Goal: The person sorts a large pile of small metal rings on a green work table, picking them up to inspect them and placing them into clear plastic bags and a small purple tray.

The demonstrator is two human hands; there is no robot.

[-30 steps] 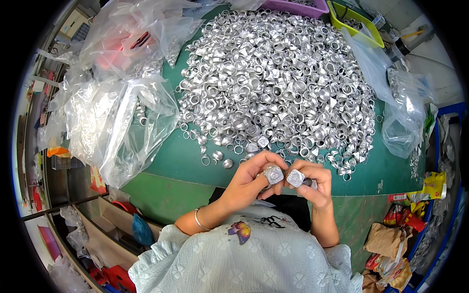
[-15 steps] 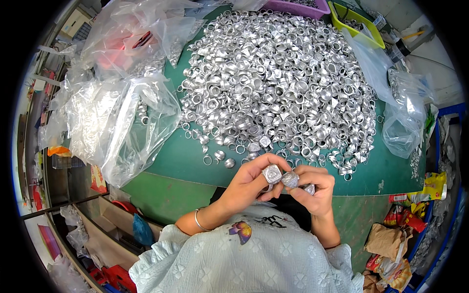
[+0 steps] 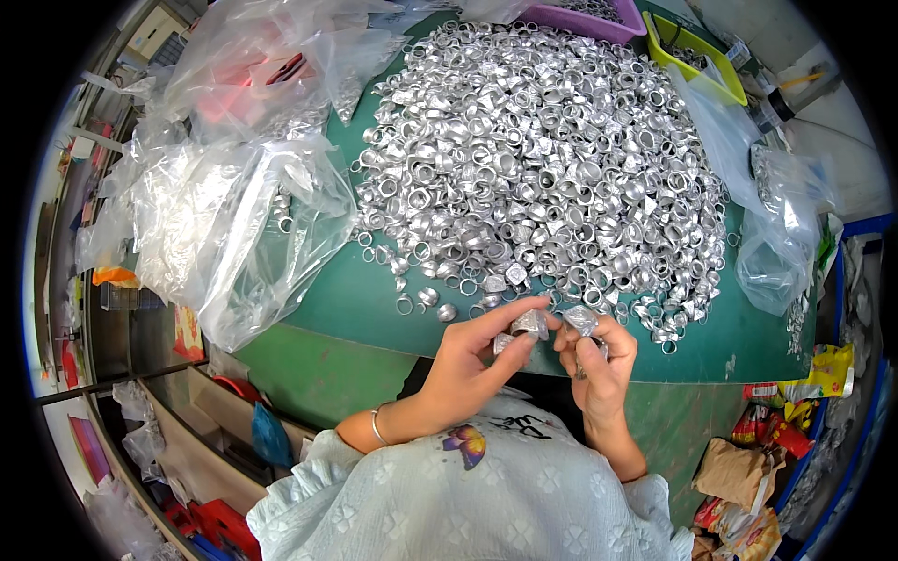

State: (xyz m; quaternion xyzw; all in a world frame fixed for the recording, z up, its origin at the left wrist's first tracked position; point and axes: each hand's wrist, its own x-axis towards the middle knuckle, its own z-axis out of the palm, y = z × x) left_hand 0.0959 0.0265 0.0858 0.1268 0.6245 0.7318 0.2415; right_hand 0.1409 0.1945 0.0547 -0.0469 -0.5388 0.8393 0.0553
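Note:
A big heap of small silver metal caps and rings (image 3: 543,159) covers the green table (image 3: 355,309). My left hand (image 3: 472,360) pinches a silver cap (image 3: 529,324) between thumb and fingers at the table's near edge. My right hand (image 3: 599,360) holds another silver cap (image 3: 581,320) at its fingertips, close against the left one, with more silver pieces tucked in its palm. Both hands hover just in front of the heap's near rim.
A large clear plastic bag (image 3: 234,224) with silver parts lies to the left, another clear bag (image 3: 776,234) to the right. A purple tray (image 3: 599,23) and a yellow-green tray (image 3: 697,51) stand at the far edge. Wrappers litter the floor (image 3: 748,467) at lower right.
The two caps have come closer together between my fingertips, and my left fingers have stretched further over toward the right hand. The heap has not moved.

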